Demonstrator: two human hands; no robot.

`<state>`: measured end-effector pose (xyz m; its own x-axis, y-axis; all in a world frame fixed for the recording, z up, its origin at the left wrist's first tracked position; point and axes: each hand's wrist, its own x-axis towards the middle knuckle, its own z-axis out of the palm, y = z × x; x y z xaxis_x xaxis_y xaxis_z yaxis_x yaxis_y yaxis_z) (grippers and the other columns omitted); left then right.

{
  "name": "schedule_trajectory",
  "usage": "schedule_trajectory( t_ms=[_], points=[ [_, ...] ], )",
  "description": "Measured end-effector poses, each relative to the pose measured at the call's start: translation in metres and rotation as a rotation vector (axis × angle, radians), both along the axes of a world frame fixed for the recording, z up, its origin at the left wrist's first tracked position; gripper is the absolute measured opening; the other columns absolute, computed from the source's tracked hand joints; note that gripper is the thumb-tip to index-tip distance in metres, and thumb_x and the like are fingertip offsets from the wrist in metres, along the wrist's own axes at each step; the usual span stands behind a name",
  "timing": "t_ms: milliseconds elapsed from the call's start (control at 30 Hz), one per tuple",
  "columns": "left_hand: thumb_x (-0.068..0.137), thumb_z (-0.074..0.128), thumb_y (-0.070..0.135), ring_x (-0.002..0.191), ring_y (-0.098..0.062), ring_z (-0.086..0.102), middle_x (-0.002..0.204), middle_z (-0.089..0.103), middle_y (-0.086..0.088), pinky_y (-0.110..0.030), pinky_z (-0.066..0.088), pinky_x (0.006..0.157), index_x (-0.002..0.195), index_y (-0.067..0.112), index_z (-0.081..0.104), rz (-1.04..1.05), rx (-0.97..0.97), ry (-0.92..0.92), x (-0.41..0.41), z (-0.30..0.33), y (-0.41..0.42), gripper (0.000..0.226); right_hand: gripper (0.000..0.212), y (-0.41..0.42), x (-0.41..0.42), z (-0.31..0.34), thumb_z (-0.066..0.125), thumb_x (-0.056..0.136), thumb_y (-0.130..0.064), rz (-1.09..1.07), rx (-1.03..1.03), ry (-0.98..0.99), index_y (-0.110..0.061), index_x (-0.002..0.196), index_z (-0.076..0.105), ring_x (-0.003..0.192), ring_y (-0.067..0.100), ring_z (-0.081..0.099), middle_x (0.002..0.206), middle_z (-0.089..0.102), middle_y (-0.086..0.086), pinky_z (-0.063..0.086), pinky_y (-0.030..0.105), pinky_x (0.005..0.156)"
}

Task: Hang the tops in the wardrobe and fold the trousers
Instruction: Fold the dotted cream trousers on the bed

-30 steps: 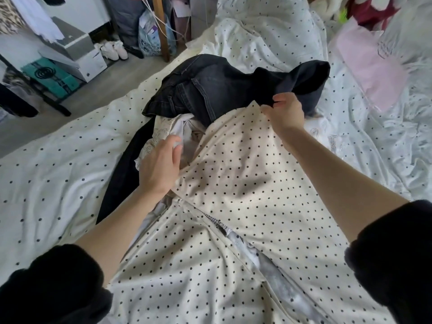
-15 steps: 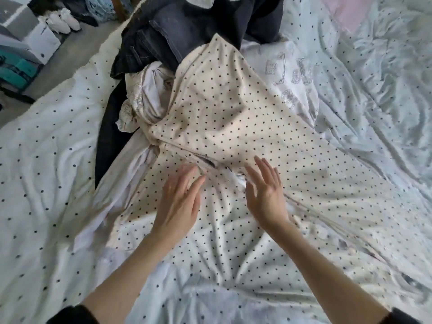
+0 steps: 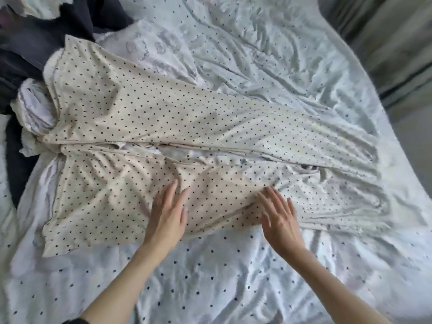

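Observation:
Cream trousers with black dots (image 3: pixel 131 113) lie spread flat across the bed, waist at the left, both legs running to the right. My left hand (image 3: pixel 168 213) rests flat with straight fingers on the near leg. My right hand (image 3: pixel 279 218) lies flat on the same leg farther right. Neither hand holds anything. Dark jeans (image 3: pixel 28 47) sit bunched at the upper left, partly under the trousers' waist. A white garment (image 3: pixel 35 108) is crumpled beside the waist.
The bed carries a white dotted duvet (image 3: pixel 210 277) in front and a wrinkled pale sheet (image 3: pixel 292 54) at the back right. A white top with a grey print (image 3: pixel 149 50) lies behind the trousers. The bed's right edge drops off at the far right.
My hands left the waist end, came down onto the near trouser leg and moved apart, flat on the fabric. The view swung right, and the trousers now lie stretched out lengthwise.

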<state>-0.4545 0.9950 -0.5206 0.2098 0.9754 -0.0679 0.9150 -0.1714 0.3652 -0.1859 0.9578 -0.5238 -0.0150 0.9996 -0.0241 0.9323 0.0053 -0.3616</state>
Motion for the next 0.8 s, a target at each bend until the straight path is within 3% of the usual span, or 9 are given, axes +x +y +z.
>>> schedule_trajectory(
  t_ms=[67, 200, 333, 433, 567, 667, 733, 800],
  points=[
    [0.079, 0.068, 0.001, 0.126, -0.038, 0.046, 0.139, 0.045, -0.020, -0.054, 0.041, 0.101, 0.125, 0.010, 0.057, -0.078, 0.008, -0.084, 0.041, -0.001, -0.007, 0.048, 0.061, -0.015, 0.034, -0.002, 0.065, 0.078, 0.003, -0.040, -0.010, -0.020, -0.013, 0.135, 0.049, 0.134, 0.032, 0.040, 0.141, 0.046, 0.014, 0.025, 0.055, 0.109],
    [0.070, 0.071, -0.008, 0.124, -0.036, 0.044, 0.130, 0.050, -0.019, -0.058, 0.043, 0.097, 0.109, 0.011, 0.064, -0.212, 0.047, -0.151, 0.133, -0.006, -0.025, 0.043, 0.064, -0.042, 0.115, -0.012, 0.070, 0.076, -0.002, -0.079, -0.083, -0.075, -0.012, 0.136, 0.049, 0.133, 0.037, 0.040, 0.142, 0.044, 0.018, 0.023, 0.055, 0.108],
    [0.057, 0.085, 0.011, 0.118, -0.031, 0.040, 0.123, 0.058, -0.015, -0.054, 0.042, 0.095, 0.101, 0.017, 0.070, -0.314, 0.068, 0.069, 0.222, -0.003, -0.034, 0.047, 0.063, -0.059, 0.209, -0.023, 0.071, 0.076, -0.006, -0.121, -0.148, -0.193, -0.011, 0.135, 0.050, 0.133, 0.038, 0.039, 0.141, 0.046, 0.018, 0.021, 0.058, 0.107],
    [0.048, 0.088, 0.014, 0.115, -0.031, 0.039, 0.123, 0.058, -0.014, -0.053, 0.040, 0.092, 0.100, 0.020, 0.071, -0.209, -0.003, 0.225, 0.256, -0.003, -0.030, 0.055, 0.056, -0.062, 0.256, -0.036, 0.079, 0.065, -0.007, -0.072, -0.132, -0.302, -0.010, 0.118, 0.063, 0.123, 0.035, 0.051, 0.126, 0.059, 0.014, 0.033, 0.058, 0.102],
    [0.052, 0.081, -0.003, 0.093, -0.030, 0.054, 0.099, 0.062, -0.013, -0.044, 0.050, 0.072, 0.082, 0.012, 0.074, -0.229, 0.069, 0.318, 0.269, -0.004, -0.027, 0.034, 0.049, -0.062, 0.289, -0.045, 0.078, 0.052, -0.001, -0.015, -0.031, -0.376, -0.007, 0.099, 0.067, 0.107, 0.032, 0.060, 0.106, 0.064, 0.012, 0.028, 0.045, 0.092],
    [0.056, 0.081, -0.005, 0.068, -0.027, 0.062, 0.080, 0.063, -0.006, -0.035, 0.051, 0.058, 0.077, 0.009, 0.073, -0.263, 0.022, 0.275, 0.264, 0.007, -0.037, 0.027, 0.038, -0.062, 0.298, -0.041, 0.080, 0.045, 0.005, -0.057, -0.032, -0.382, -0.008, 0.077, 0.064, 0.084, 0.031, 0.064, 0.081, 0.061, 0.011, 0.038, 0.046, 0.091],
    [0.069, 0.076, -0.001, 0.071, -0.029, 0.064, 0.081, 0.066, -0.006, -0.035, 0.051, 0.059, 0.084, 0.008, 0.073, -0.239, -0.072, 0.237, 0.261, 0.019, -0.045, 0.018, 0.032, -0.065, 0.302, -0.033, 0.079, 0.045, 0.006, -0.075, -0.044, -0.341, -0.008, 0.068, 0.062, 0.072, 0.030, 0.063, 0.070, 0.059, 0.009, 0.048, 0.047, 0.089],
    [0.087, 0.062, 0.010, 0.085, -0.030, 0.064, 0.094, 0.067, -0.006, -0.036, 0.051, 0.068, 0.101, 0.011, 0.071, -0.193, -0.200, 0.249, 0.258, 0.025, -0.047, 0.016, 0.033, -0.072, 0.306, -0.031, 0.080, 0.043, 0.006, -0.060, -0.055, -0.296, -0.009, 0.065, 0.060, 0.062, 0.029, 0.060, 0.062, 0.056, 0.006, 0.048, 0.041, 0.083]
  ],
)
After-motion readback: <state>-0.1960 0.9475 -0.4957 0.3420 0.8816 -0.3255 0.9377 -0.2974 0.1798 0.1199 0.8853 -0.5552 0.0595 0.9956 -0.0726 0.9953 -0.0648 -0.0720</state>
